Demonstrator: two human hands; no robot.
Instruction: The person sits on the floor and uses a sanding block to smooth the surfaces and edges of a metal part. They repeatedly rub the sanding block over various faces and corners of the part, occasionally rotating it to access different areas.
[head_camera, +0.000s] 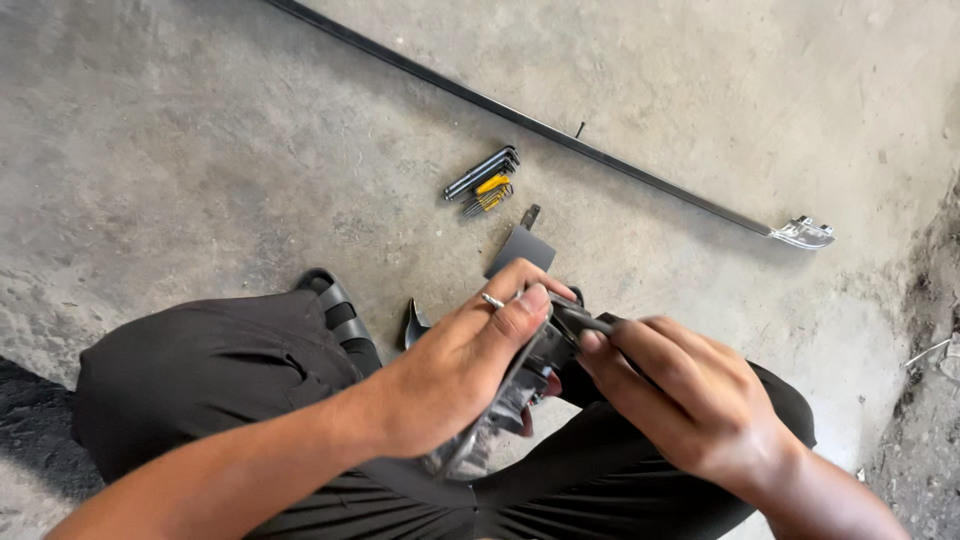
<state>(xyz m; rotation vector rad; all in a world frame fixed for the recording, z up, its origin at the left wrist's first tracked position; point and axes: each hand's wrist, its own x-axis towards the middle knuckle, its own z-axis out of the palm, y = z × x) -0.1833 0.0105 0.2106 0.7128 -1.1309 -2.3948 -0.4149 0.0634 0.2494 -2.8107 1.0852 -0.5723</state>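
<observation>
My left hand (470, 365), with a ring on one finger, grips a grey metal and plastic part (508, 400) with a dark red piece showing under it. My right hand (680, 395) pinches a thin dark tool or lever (580, 320) at the top end of that part, right beside my left thumb. Both hands meet above my knees, which are clad in black trousers (220, 370). Most of the part is hidden behind my left palm.
On the concrete floor lie a set of hex keys (485, 182), black and yellow, a dark grey flat plate (521, 247), a small curved dark piece (415, 325) and a long black strip (520, 120) ending in a chrome fitting (805, 233). A black sandal (338, 315) shows at my left knee.
</observation>
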